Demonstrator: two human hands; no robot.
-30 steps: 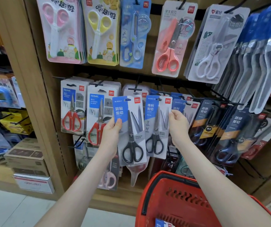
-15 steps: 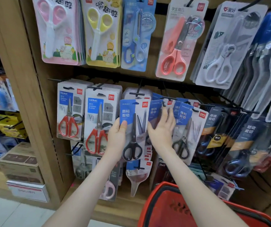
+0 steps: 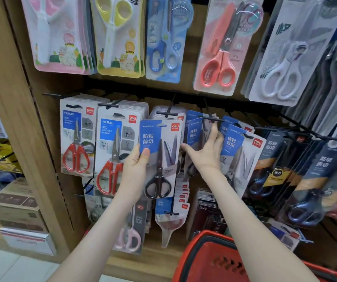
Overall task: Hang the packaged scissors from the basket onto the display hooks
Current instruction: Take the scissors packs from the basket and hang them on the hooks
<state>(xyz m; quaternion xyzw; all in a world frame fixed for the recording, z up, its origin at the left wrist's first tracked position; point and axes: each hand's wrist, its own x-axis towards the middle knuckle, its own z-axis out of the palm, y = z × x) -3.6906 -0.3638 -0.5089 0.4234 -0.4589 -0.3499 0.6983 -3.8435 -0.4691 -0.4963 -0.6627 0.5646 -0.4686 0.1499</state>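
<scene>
Head view, centre of frame, left hand (image 3: 134, 171) pinching the packaged scissors (image 3: 160, 157) at their left edge, thumb on the blue card, just right of it the right hand (image 3: 205, 153), fingers straight, thumb spread, touching hanging blue packs (image 3: 194, 132) below a display hook (image 3: 212, 119), red basket (image 3: 196, 253) lower right.

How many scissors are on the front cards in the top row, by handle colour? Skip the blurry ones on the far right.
Pink scissors: 1
Yellow scissors: 1
Blue scissors: 1
Coral-red scissors: 1
White scissors: 1
Total: 5
</scene>
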